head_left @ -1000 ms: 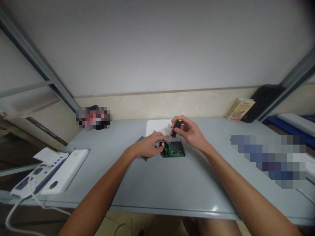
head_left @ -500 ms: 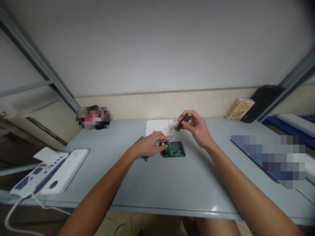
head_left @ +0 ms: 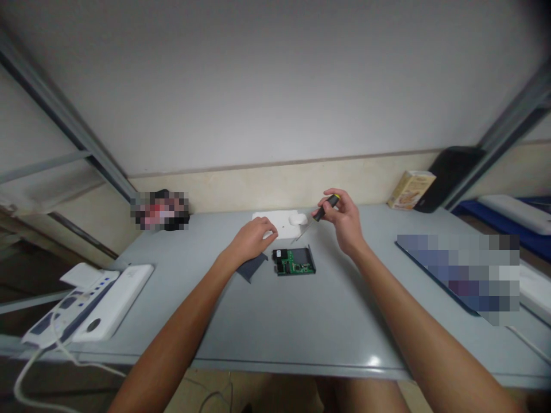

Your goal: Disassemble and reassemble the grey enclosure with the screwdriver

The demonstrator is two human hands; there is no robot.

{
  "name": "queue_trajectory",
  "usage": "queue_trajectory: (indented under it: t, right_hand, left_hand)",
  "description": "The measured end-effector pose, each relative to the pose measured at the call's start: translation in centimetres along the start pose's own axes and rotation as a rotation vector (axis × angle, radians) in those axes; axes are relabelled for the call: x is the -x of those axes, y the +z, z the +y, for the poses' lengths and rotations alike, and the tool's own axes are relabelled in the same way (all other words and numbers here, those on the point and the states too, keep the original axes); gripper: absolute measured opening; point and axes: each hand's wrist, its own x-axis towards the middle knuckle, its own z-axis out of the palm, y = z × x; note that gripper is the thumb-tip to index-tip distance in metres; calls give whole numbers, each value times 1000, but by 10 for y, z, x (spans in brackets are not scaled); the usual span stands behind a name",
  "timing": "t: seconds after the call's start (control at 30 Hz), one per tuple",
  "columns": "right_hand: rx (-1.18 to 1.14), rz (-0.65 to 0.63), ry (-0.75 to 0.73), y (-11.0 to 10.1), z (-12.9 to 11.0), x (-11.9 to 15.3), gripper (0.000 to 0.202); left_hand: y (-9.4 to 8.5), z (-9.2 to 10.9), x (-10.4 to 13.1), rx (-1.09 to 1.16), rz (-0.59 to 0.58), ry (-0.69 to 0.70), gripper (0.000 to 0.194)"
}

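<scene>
My right hand (head_left: pixel 342 218) grips a screwdriver (head_left: pixel 330 205) with a black and yellow handle. Its thin shaft slants down to the left, the tip above and apart from a green circuit board (head_left: pixel 301 268) in a dark open case (head_left: pixel 313 259). At the left end of a white sheet of paper (head_left: pixel 279 221) is my left hand (head_left: pixel 256 238), its fingers curled with thumb and fingertips close together. Anything pinched there is too small to make out. Below that hand lies a dark flat cover (head_left: pixel 252 268), partly hidden by it. A tiny dark speck shows on the paper.
A white rounded object (head_left: pixel 298 219) rests on the paper. On the left are a power strip (head_left: pixel 73 304) and a white slab-like device (head_left: pixel 116 301) with cables. A yellow box (head_left: pixel 411 189) stands back right, and a blurred-out flat panel (head_left: pixel 456 275) lies at right.
My left hand has left the circuit board and moved up and left to the paper. The screwdriver has lifted off the board, still in my right hand. The view has shifted slightly.
</scene>
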Motion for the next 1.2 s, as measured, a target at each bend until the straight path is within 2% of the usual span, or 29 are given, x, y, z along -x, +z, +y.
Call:
queue_trajectory:
  t: [0.1, 0.23, 0.37, 0.47, 0.57, 0.63, 0.73, 0.83, 0.9, 0.97, 1.2]
  right_hand:
    - [-94, 21, 26, -6, -5, -4, 31]
    - [-183, -23, 121, -7, -19, -3, 28]
    - [-186, -89, 194, -4, -25, -1, 22]
    - [-90, -132, 206, -5, -25, 0, 22]
    - [198, -191, 135, -8, -25, 0, 21]
    - [432, -318, 42, -5, -25, 4, 21]
    - [699, -574, -55, 8, -24, 18, 22]
    - [956, -788, -105, 24, -20, 36, 42]
    - [1074, -898, -118, 33, -15, 45, 52]
    - [1162, -945, -143, 37, -11, 51, 51]
    - [1217, -964, -188, 40, 0, 56, 56]
  left_hand:
    - [1, 0, -20, -132, -50, 3, 23]
    - [8, 0, -43, -199, -157, -50, 18]
    - [12, 0, -45, -178, -188, -67, 20]
    - [7, 7, -25, -113, -108, -67, 30]
    - [-2, 20, 15, -19, -76, -10, 35]
    - [-6, 24, 48, 3, -75, -24, 39]
    - [-8, 20, 95, -43, -76, -82, 51]
    - [-2, 10, 122, -104, -48, -125, 58]
    - [4, 6, 128, -154, 1, -188, 60]
    - [12, 6, 126, -182, 12, -225, 58]
    - [40, 18, 99, -268, 132, -335, 57]
